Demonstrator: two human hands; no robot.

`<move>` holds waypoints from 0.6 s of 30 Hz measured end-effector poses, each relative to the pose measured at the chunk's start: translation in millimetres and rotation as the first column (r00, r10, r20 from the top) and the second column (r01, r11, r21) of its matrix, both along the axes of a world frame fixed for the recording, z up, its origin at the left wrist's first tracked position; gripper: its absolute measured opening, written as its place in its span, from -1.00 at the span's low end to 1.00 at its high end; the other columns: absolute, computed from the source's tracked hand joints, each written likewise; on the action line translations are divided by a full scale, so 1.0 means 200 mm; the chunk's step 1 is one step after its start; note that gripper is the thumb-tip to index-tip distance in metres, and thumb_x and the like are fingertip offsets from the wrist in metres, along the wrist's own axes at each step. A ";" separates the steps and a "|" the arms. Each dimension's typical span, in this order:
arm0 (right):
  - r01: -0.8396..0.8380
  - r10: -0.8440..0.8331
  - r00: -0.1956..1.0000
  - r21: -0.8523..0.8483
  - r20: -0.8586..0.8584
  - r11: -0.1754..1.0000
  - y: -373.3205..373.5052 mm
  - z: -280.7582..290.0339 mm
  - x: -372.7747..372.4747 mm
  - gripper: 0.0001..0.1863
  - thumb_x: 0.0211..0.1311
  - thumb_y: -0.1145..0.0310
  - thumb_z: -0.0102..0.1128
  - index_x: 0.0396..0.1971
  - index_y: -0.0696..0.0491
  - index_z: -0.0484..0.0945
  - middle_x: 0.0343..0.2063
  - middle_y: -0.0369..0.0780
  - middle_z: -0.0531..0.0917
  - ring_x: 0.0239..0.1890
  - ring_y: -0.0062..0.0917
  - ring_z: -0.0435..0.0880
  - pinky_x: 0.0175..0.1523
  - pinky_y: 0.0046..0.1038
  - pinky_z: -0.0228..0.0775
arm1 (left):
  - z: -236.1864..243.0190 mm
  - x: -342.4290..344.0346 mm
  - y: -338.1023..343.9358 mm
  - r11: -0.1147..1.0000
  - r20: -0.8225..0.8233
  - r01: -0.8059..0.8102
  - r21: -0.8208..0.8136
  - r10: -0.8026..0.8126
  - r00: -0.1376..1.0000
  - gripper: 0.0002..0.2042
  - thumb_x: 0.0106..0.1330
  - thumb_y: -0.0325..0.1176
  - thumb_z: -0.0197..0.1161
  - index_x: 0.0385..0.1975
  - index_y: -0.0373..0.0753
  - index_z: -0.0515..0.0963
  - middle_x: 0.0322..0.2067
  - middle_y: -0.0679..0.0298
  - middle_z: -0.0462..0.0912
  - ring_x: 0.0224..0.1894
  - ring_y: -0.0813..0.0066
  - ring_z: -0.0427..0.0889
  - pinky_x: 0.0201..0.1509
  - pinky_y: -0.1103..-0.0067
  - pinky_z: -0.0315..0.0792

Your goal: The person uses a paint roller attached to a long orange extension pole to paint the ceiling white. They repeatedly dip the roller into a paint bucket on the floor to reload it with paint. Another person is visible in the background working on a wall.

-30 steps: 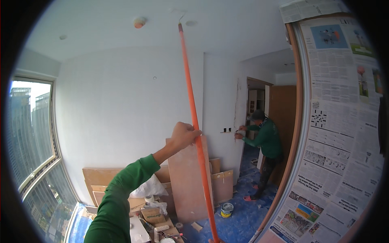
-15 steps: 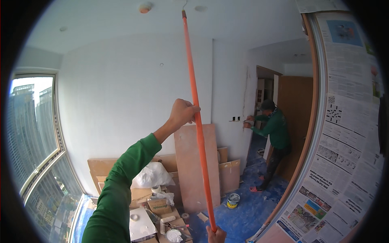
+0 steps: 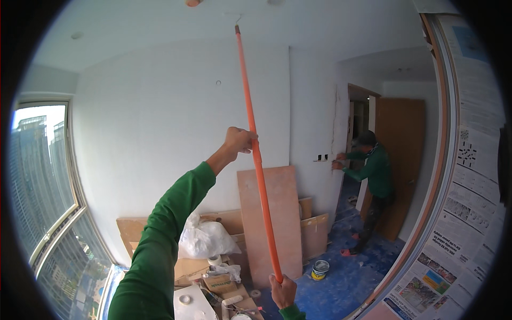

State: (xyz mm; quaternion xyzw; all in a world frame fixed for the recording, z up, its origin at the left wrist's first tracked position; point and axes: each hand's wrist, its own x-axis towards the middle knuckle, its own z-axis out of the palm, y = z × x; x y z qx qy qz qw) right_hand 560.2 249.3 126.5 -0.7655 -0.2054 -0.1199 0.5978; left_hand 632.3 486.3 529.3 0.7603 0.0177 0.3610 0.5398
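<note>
A long orange extension pole (image 3: 263, 194) rises at a slant before me, its top tilted slightly left. My left hand (image 3: 240, 141) is closed round its middle, the arm stretched out in a green sleeve. Lower down, my right hand (image 3: 284, 290) grips the pole near its bottom end. At the top, a thin bent wire frame (image 3: 238, 20) sticks out of the brown pole tip toward the white ceiling (image 3: 138, 26). A pale roller seems to lie against the ceiling there, hard to make out against the white.
A co-worker (image 3: 376, 173) in green works at the wall by the doorway. Boards (image 3: 271, 224) lean on the far wall, beside a white plastic bag (image 3: 205, 237) and cardboard boxes. A paint bucket (image 3: 320, 270) stands on blue floor sheeting (image 3: 341, 285). Newspaper (image 3: 453, 213) covers the right side.
The pole's top has shifted across the ceiling toward the far wall. My right hand has come up higher in view with the pole's lower end. The view has turned slightly left.
</note>
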 end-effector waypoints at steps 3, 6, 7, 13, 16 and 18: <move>0.026 -0.025 1.000 -0.077 0.012 0.997 0.14 0.09 0.08 -0.65 0.14 0.17 0.26 -0.54 0.22 0.58 -0.70 -0.03 0.55 -0.56 -0.20 0.64 -0.40 -0.28 0.38 | -0.04 0.09 0.11 0.998 -0.019 0.046 -0.043 -0.047 0.999 -0.83 0.12 -0.46 0.26 -0.41 -0.49 0.56 -0.48 0.02 0.65 -0.49 0.27 0.70 -0.39 0.45 0.58; 0.021 -0.025 0.998 -0.077 -0.051 0.997 0.28 0.20 0.15 -0.64 0.15 0.17 0.25 -0.53 0.23 0.58 -0.67 0.00 0.56 -0.54 -0.17 0.64 -0.38 -0.28 0.38 | -0.06 0.18 0.25 0.997 -0.006 0.053 -0.062 -0.053 0.999 -0.82 0.12 -0.47 0.26 -0.38 -0.49 0.54 -0.49 0.03 0.65 -0.48 0.24 0.70 -0.37 0.45 0.59; 0.009 -0.015 0.998 -0.088 -0.067 0.996 0.33 0.22 0.17 -0.63 0.16 0.14 0.24 -0.51 0.21 0.59 -0.64 0.01 0.58 -0.49 -0.12 0.64 -0.34 -0.23 0.40 | -0.05 0.21 0.30 0.997 0.002 0.053 -0.064 -0.053 0.999 -0.81 0.12 -0.47 0.26 -0.37 -0.50 0.54 -0.49 0.03 0.64 -0.48 0.23 0.70 -0.37 0.45 0.59; -0.004 0.001 1.000 -0.130 -0.024 0.991 0.59 0.34 0.28 -0.60 0.21 0.06 0.19 -0.46 0.15 0.62 -0.55 0.03 0.63 -0.39 -0.02 0.65 -0.25 -0.11 0.45 | 0.07 0.33 0.56 0.998 -0.067 -0.009 -0.060 0.005 0.998 -0.73 0.14 -0.46 0.24 -0.27 -0.57 0.51 -0.42 -0.04 0.65 -0.44 0.16 0.72 -0.30 0.42 0.65; -0.004 0.002 1.000 -0.174 -0.014 0.985 0.69 0.42 0.33 -0.61 0.22 0.05 0.17 -0.44 0.14 0.62 -0.52 0.02 0.65 -0.37 -0.02 0.65 -0.22 -0.10 0.46 | 0.14 0.38 0.66 0.998 -0.063 -0.049 -0.045 0.046 0.997 -0.73 0.14 -0.46 0.25 -0.27 -0.57 0.51 -0.43 -0.03 0.65 -0.46 0.16 0.72 -0.32 0.41 0.65; -0.002 0.000 1.000 -0.189 -0.012 0.982 0.74 0.47 0.36 -0.61 0.23 0.05 0.16 -0.42 0.14 0.62 -0.49 0.02 0.66 -0.35 -0.01 0.66 -0.21 -0.09 0.46 | 0.18 0.41 0.71 0.996 -0.042 -0.058 -0.066 0.055 0.998 -0.76 0.12 -0.50 0.24 -0.31 -0.59 0.45 -0.49 -0.05 0.61 -0.51 0.14 0.70 -0.40 0.41 0.66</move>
